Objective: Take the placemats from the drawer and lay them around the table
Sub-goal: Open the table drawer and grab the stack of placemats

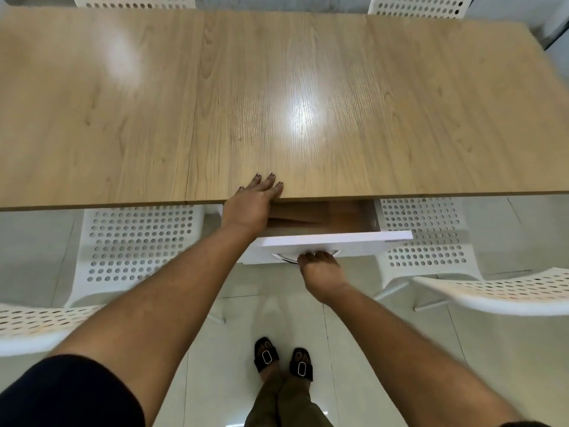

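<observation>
A white drawer (332,243) under the near edge of the wooden table (277,103) stands partly pulled out. My right hand (320,272) grips its curved metal handle (281,257) from below. My left hand (254,204) rests flat on the table's near edge, fingers spread on the top, beside the drawer's left end. Inside the drawer I see flat brownish sheets (311,218) in shadow; I cannot tell for sure that they are placemats.
White perforated chairs stand at near left (135,241) and near right (431,241), their backs curving toward me at both sides. Two more chair backs (418,6) show beyond the far edge. My feet in black sandals (283,360) stand on pale tiles.
</observation>
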